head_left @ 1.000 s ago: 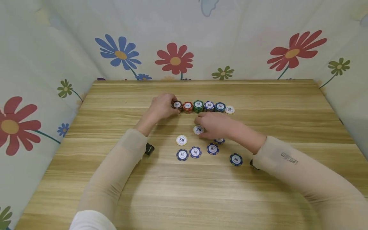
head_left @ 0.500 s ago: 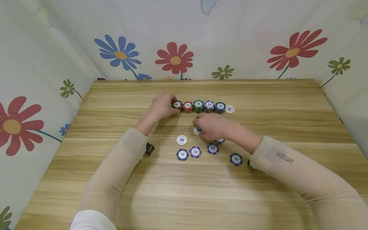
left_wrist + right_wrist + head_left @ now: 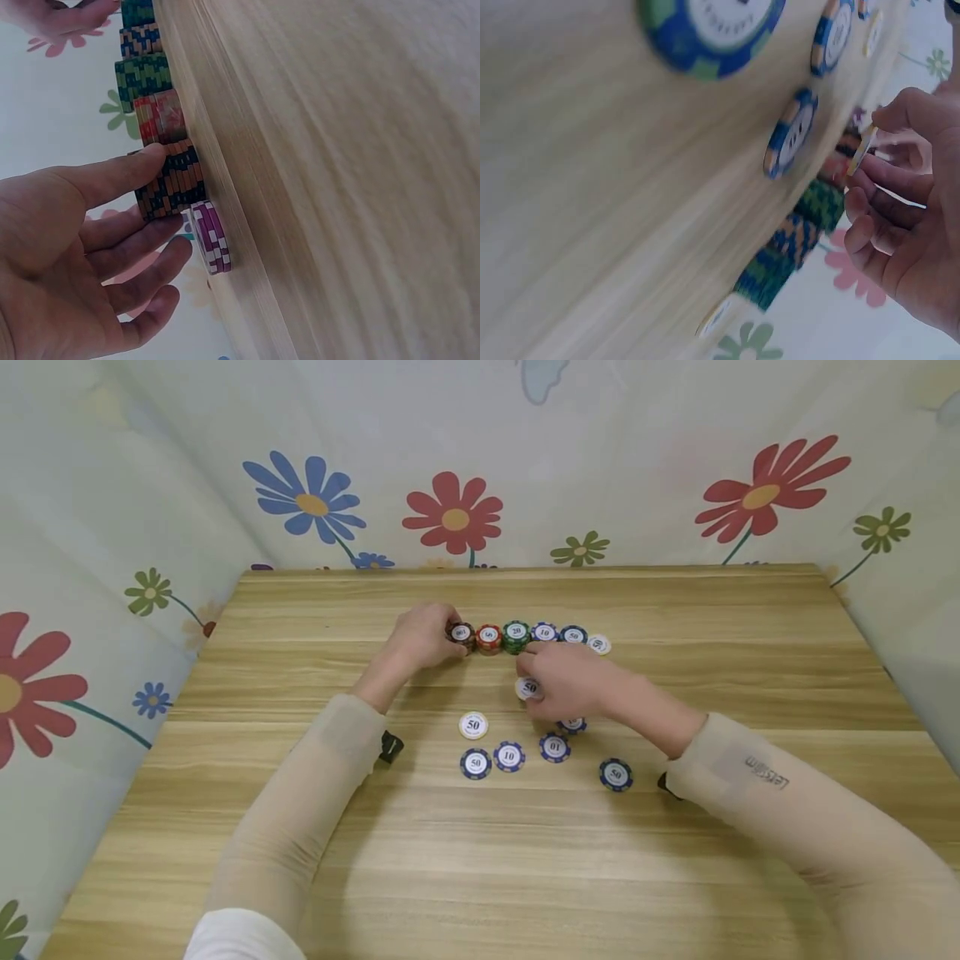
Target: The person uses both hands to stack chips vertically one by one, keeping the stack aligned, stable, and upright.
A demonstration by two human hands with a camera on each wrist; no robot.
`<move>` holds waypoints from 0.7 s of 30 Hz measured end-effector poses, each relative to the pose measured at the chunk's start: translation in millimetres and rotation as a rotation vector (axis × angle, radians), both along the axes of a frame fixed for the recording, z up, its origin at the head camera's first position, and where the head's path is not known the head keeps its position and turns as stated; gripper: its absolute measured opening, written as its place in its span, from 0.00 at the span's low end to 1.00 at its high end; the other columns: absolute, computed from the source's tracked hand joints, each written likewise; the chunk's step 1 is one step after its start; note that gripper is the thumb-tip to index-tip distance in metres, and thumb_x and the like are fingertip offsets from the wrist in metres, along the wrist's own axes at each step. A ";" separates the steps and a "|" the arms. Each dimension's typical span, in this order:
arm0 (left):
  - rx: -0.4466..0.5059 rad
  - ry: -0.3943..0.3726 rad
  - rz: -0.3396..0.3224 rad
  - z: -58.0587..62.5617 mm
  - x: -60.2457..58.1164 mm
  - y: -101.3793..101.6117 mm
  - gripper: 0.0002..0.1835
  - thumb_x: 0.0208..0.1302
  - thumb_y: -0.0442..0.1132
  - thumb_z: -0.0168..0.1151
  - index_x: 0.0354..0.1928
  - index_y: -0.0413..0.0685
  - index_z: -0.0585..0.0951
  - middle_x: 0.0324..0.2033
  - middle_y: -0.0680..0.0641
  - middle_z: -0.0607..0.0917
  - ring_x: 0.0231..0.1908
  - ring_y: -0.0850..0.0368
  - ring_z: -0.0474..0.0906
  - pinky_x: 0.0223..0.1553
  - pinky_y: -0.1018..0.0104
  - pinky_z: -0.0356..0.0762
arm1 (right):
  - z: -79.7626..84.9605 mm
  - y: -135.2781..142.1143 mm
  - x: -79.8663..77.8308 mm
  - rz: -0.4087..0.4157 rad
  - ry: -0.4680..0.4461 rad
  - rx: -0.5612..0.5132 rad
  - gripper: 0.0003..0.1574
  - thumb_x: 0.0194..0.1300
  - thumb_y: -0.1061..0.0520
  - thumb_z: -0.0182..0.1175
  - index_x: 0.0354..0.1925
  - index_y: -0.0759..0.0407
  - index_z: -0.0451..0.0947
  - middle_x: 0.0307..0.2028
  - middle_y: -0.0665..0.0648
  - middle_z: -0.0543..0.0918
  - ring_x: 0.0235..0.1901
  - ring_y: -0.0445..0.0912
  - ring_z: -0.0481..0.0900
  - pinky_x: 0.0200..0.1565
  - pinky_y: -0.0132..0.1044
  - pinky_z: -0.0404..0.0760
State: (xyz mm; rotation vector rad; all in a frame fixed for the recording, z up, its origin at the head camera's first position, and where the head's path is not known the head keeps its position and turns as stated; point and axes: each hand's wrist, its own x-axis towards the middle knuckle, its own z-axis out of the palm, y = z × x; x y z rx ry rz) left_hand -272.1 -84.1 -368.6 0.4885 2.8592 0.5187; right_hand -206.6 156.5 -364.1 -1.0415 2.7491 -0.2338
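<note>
With 12 o'clock at the far edge of the pale wood-grain desk [image 3: 480, 877], the person's left forearm runs from 7 o'clock towards 1 o'clock, its left hand [image 3: 426, 637] at the 9 o'clock end of a row of chip stacks. Its grip is spread only to the width of the round black-and-orange chip stack [image 3: 462, 635], which it holds with the thumb on the near side and fingers on the far side.

The right forearm points to 10 o'clock, in a beige sleeve [image 3: 780, 802]. The right hand [image 3: 568, 680] bends over, its grip apart by the breadth of 1 chip: thumb and fingers pinch the round white chip marked 50 [image 3: 528, 688], just on the 6 o'clock side of the row.

In the head view that chip's face is turned up, its number reading nearly upright; the right wrist view shows it almost edge-on, its long axis running from 1 to 7 o'clock. The black-and-orange stack stands upright, its 100 upside down to the head camera.

The row's long axis runs 9 to 3 o'clock, through the round red chip stack [image 3: 489, 639] and the round green chip stack [image 3: 516, 637]. A round white chip with a yellow rim [image 3: 473, 725] lies flat at 8 o'clock from the pinched chip.
</note>
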 end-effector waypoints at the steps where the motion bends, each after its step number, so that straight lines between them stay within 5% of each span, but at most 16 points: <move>1: -0.002 0.001 0.000 0.3 0.0 0.0 0.23 0.62 0.44 0.76 0.53 0.38 0.83 0.47 0.43 0.85 0.50 0.47 0.78 0.56 0.50 0.72 | 1.7 5.1 -0.6 -0.012 0.004 -0.016 0.25 0.59 0.50 0.68 0.51 0.63 0.81 0.42 0.56 0.81 0.36 0.47 0.79 0.37 0.43 0.81; 8: -0.021 -0.006 0.004 2.6 0.6 0.6 0.24 0.61 0.44 0.77 0.54 0.38 0.83 0.49 0.42 0.85 0.51 0.47 0.78 0.57 0.51 0.72 | 9.7 45.3 -8.2 -0.133 -0.003 -0.108 0.25 0.59 0.52 0.69 0.48 0.67 0.80 0.40 0.58 0.82 0.35 0.48 0.78 0.41 0.45 0.81; 21: -0.025 -0.012 0.019 3.6 2.0 3.4 0.22 0.61 0.43 0.77 0.52 0.39 0.83 0.47 0.43 0.84 0.49 0.47 0.78 0.56 0.53 0.73 | -1.9 87.6 -36.0 -0.286 0.019 -0.034 0.26 0.59 0.52 0.70 0.47 0.70 0.79 0.40 0.64 0.82 0.34 0.54 0.78 0.41 0.51 0.80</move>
